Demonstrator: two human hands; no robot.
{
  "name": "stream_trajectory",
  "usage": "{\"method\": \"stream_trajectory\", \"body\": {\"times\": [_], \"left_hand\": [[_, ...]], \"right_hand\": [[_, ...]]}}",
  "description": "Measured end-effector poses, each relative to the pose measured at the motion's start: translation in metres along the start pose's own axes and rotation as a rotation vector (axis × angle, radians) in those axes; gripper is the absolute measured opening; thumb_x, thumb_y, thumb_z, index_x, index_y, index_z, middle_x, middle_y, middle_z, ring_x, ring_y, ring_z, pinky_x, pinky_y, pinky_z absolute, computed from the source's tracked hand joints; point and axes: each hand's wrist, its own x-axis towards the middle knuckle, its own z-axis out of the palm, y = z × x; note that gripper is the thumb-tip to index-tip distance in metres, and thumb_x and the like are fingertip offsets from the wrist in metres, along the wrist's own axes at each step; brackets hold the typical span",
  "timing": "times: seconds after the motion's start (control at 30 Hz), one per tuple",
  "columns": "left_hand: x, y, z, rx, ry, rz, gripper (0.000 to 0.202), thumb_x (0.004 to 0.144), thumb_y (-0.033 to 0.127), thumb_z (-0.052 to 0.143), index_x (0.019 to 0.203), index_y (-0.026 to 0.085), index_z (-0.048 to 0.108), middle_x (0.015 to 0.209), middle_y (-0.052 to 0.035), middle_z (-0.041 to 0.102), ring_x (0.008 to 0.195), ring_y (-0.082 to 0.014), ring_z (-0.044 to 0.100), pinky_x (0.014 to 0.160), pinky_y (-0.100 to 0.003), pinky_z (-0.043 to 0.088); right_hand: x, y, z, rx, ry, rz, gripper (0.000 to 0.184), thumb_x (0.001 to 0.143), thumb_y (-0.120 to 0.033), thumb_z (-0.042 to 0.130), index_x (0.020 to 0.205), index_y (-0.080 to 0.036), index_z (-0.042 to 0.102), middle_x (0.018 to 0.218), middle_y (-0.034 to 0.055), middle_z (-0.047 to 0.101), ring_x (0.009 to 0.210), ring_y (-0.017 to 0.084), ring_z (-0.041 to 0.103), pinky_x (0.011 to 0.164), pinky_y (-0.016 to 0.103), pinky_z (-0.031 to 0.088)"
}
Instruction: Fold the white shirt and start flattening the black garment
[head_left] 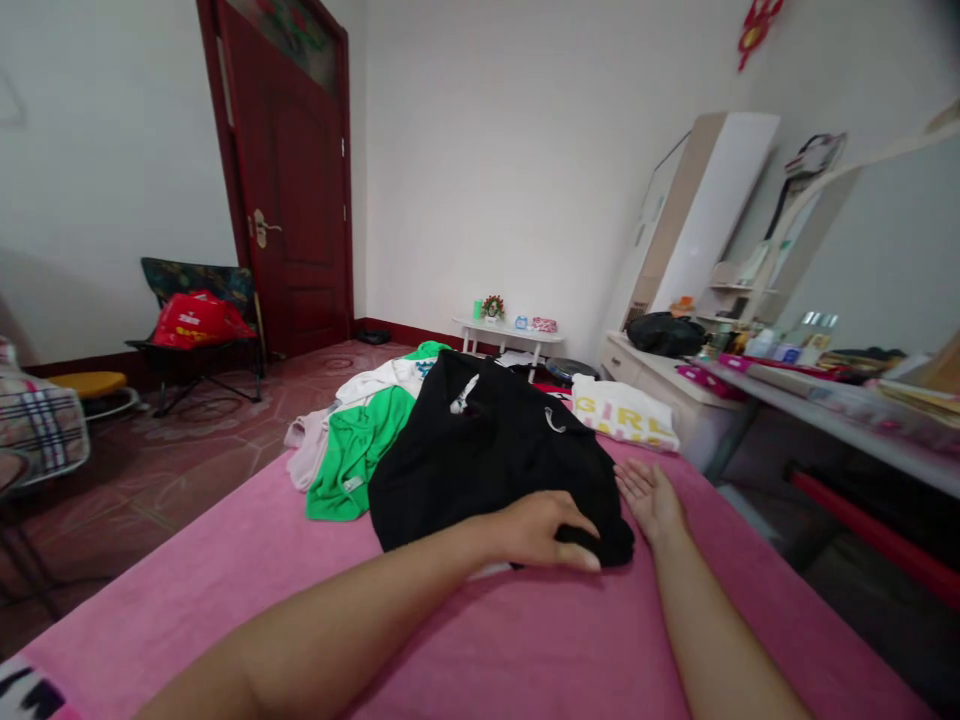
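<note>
A black garment [487, 450] lies spread on the pink bed cover [525, 640] in front of me. My left hand [544, 530] rests palm down on its near edge, fingers curled over the black cloth. My right hand [651, 497] lies palm up and open on the pink cover, just right of the black garment and touching its edge. A green garment [352, 455] lies to the left of the black one, partly under it. White clothes [375, 382] are piled behind it, and a folded white shirt with yellow letters [622, 412] sits at the far right of the bed.
A long desk [840, 410] crowded with small items runs along the right, with a black bag [664, 333] on a cabinet. A dark red door [296, 190] stands at the back left, beside a folding chair holding a red bag [196, 320]. A small white table [506, 330] stands by the far wall.
</note>
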Motion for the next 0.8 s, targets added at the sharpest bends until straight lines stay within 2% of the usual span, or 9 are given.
{"method": "stream_trajectory", "body": {"times": [0.1, 0.17, 0.27, 0.37, 0.47, 0.5, 0.6, 0.67, 0.8], "left_hand": [[-0.007, -0.023, -0.028, -0.24, 0.114, -0.284, 0.059, 0.096, 0.052, 0.027, 0.113, 0.011, 0.065, 0.097, -0.0086, 0.069, 0.086, -0.0177, 0.065, 0.08, -0.028, 0.049], [-0.017, -0.044, -0.05, -0.092, 0.204, -0.463, 0.057, 0.096, 0.05, 0.026, 0.11, 0.012, 0.066, 0.093, -0.0078, 0.07, 0.083, -0.0175, 0.065, 0.079, -0.027, 0.049], [-0.044, -0.082, -0.076, 0.302, 0.265, -0.634, 0.037, 0.088, 0.041, 0.049, 0.111, 0.018, 0.068, 0.11, -0.0078, 0.066, 0.102, -0.0222, 0.06, 0.092, -0.03, 0.044], [-0.069, -0.112, -0.085, 0.363, 0.246, -0.706, 0.037, 0.085, 0.032, 0.054, 0.117, 0.018, 0.065, 0.115, -0.0102, 0.063, 0.107, -0.0234, 0.058, 0.097, -0.032, 0.042], [-0.079, -0.121, -0.082, 0.402, 0.21, -0.703, 0.04, 0.086, 0.037, 0.054, 0.123, 0.025, 0.061, 0.117, -0.008, 0.061, 0.111, -0.0239, 0.054, 0.099, -0.034, 0.04], [-0.08, -0.121, -0.08, 0.419, 0.205, -0.699, 0.041, 0.087, 0.039, 0.053, 0.125, 0.026, 0.06, 0.118, -0.008, 0.06, 0.113, -0.0252, 0.053, 0.099, -0.036, 0.04], [-0.078, -0.118, -0.075, 0.46, 0.2, -0.691, 0.042, 0.088, 0.042, 0.049, 0.127, 0.028, 0.059, 0.12, -0.0087, 0.058, 0.114, -0.0277, 0.05, 0.098, -0.04, 0.04], [-0.077, -0.118, -0.074, 0.473, 0.201, -0.686, 0.042, 0.088, 0.042, 0.05, 0.127, 0.028, 0.059, 0.12, -0.0085, 0.058, 0.113, -0.0275, 0.051, 0.098, -0.039, 0.04], [-0.078, -0.117, -0.074, 0.483, 0.231, -0.662, 0.04, 0.086, 0.039, 0.054, 0.123, 0.027, 0.061, 0.116, -0.0076, 0.061, 0.11, -0.0262, 0.053, 0.096, -0.037, 0.042]], "right_hand": [[-0.008, -0.006, 0.016, -0.054, 0.046, 0.003, 0.04, 0.078, -0.038, 0.048, 0.107, -0.013, 0.057, 0.121, 0.0183, 0.062, 0.112, 0.025, 0.06, 0.088, 0.033, 0.053], [-0.014, -0.013, 0.027, -0.083, 0.056, -0.014, 0.038, 0.071, -0.035, 0.058, 0.103, -0.015, 0.061, 0.118, 0.0144, 0.064, 0.109, 0.025, 0.062, 0.084, 0.031, 0.053], [-0.029, -0.033, 0.041, -0.178, -0.053, -0.1, 0.041, 0.069, -0.038, 0.063, 0.104, -0.016, 0.062, 0.11, 0.0106, 0.067, 0.101, 0.024, 0.064, 0.073, 0.028, 0.052], [-0.052, -0.058, 0.057, -0.343, -0.452, -0.182, 0.047, 0.071, -0.041, 0.065, 0.111, -0.018, 0.061, 0.107, 0.0089, 0.067, 0.092, 0.02, 0.065, 0.063, 0.024, 0.048], [-0.075, -0.072, 0.074, -0.575, -1.002, -0.113, 0.055, 0.063, -0.039, 0.076, 0.111, -0.017, 0.064, 0.104, 0.0077, 0.068, 0.087, 0.017, 0.064, 0.068, 0.024, 0.048], [-0.081, -0.075, 0.079, -0.657, -1.125, -0.097, 0.057, 0.059, -0.037, 0.079, 0.11, -0.016, 0.065, 0.102, 0.0071, 0.068, 0.085, 0.016, 0.063, 0.07, 0.025, 0.048], [-0.101, -0.082, 0.094, -0.846, -1.271, -0.146, 0.049, 0.053, -0.035, 0.084, 0.094, -0.013, 0.071, 0.084, 0.0022, 0.068, 0.07, 0.011, 0.059, 0.063, 0.021, 0.046], [-0.118, -0.092, 0.101, -0.88, -1.378, -0.087, 0.041, 0.055, -0.038, 0.082, 0.086, -0.012, 0.072, 0.069, -0.001, 0.065, 0.056, 0.008, 0.055, 0.052, 0.018, 0.043], [-0.149, -0.121, 0.107, -0.684, -1.655, 0.171, 0.048, 0.071, -0.046, 0.071, 0.105, -0.013, 0.068, 0.074, 0.0032, 0.07, 0.049, 0.009, 0.06, 0.045, 0.017, 0.043]]}}
